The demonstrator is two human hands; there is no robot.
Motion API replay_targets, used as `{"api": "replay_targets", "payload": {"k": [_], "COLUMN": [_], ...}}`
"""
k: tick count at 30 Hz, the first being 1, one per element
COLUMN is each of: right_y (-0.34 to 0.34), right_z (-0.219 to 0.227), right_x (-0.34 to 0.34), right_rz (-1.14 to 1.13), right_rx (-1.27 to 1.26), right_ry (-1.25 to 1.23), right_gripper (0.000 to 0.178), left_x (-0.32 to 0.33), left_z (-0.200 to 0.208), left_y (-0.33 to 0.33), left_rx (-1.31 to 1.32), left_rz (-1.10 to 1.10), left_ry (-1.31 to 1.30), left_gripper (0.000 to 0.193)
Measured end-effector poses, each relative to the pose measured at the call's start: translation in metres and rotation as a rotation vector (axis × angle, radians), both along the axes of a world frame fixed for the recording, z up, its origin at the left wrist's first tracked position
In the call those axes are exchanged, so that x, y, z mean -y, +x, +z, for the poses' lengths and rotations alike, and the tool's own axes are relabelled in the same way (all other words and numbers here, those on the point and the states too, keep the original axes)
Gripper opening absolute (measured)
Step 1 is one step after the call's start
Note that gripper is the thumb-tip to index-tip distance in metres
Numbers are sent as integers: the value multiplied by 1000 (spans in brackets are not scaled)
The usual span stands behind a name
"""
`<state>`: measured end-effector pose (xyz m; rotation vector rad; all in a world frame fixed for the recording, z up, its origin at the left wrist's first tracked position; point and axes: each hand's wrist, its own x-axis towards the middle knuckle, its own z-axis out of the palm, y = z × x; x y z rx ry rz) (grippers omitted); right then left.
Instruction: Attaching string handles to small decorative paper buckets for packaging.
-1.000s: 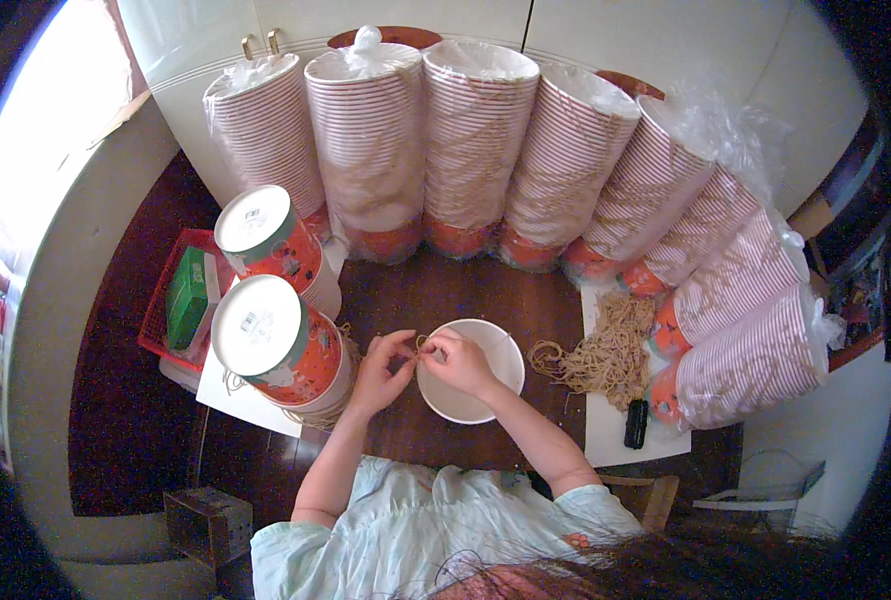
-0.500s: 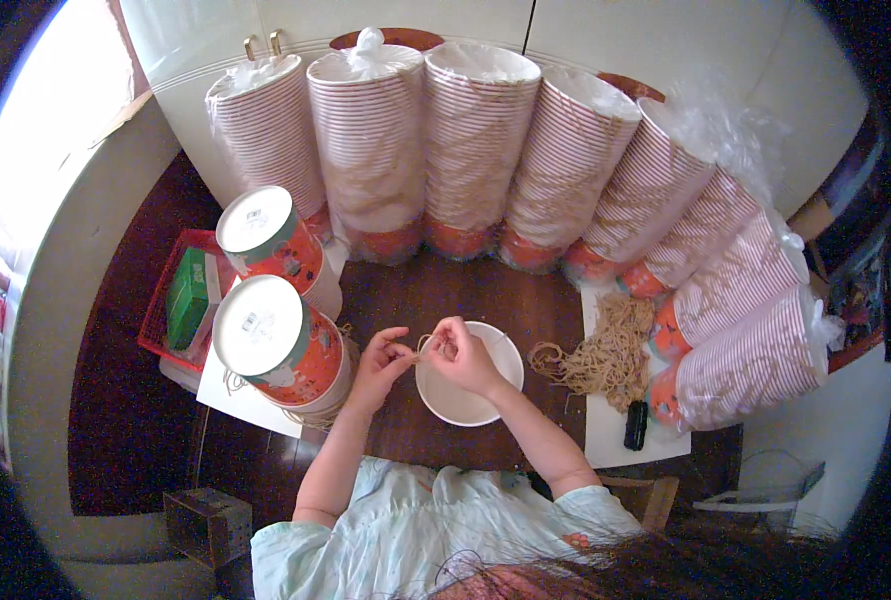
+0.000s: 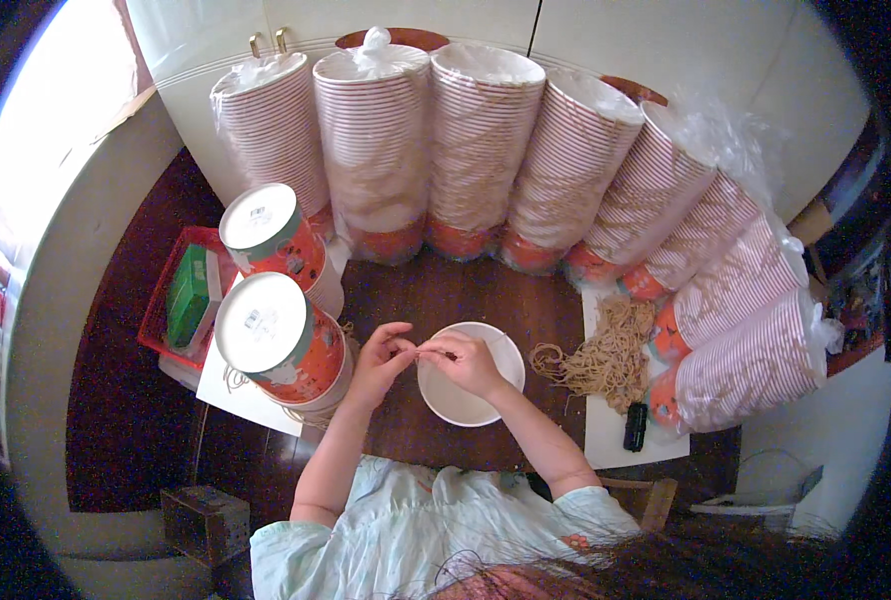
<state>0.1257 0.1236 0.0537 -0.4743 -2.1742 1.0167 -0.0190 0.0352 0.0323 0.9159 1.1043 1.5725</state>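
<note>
Over the left rim of a white paper bucket (image 3: 503,385), my two hands meet with their fingertips together. My left hand (image 3: 378,365) pinches with thumb and forefinger, its other fingers curled loosely above. From the right my right hand (image 3: 469,368) comes across the bucket's opening, also in a pinch. Between the fingertips is a bit of thin tan cord (image 3: 418,355), mostly hidden by the fingers. The bucket stands upright on the dark wooden table (image 3: 396,290), with its white inside showing.
Tall plastic-wrapped stacks of paper buckets (image 3: 374,150) curve round the back and right. Upturned orange printed buckets (image 3: 263,322) stand at left, near a red basket (image 3: 156,325) with a green box (image 3: 195,295). A tan cord heap (image 3: 611,350) and black object (image 3: 636,427) lie right.
My right fingers have straightened and flattened toward the left fingertips. The cord loop that showed between the hands is now mostly hidden. The bucket has barely shifted.
</note>
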Motion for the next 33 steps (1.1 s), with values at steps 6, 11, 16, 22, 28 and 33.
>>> {"api": "replay_targets", "payload": {"k": [6, 11, 16, 22, 28, 33], "right_y": [-1, -1, 0, 2, 5, 7], "right_z": [5, 0, -5, -9, -2, -4], "right_x": [0, -3, -5, -5, -3, -1], "right_rz": [-16, -25, -42, -19, -5, 3], "right_rx": [25, 13, 83, 184, 278, 232], "right_ry": [-127, -162, -179, -161, -78, 91], "right_gripper": [10, 11, 12, 13, 9, 7], "left_x": [4, 2, -2, -3, -3, -4], "left_z": [-6, -7, -14, -15, -13, -22], "left_y": [0, 4, 3, 3, 0, -2], "left_rx": [-128, -497, -503, -396, -366, -436], "left_rz": [31, 77, 195, 255, 374, 390], "left_ry": [-10, -32, 15, 10, -27, -134], "left_gripper": [31, 16, 6, 6, 8, 10]}}
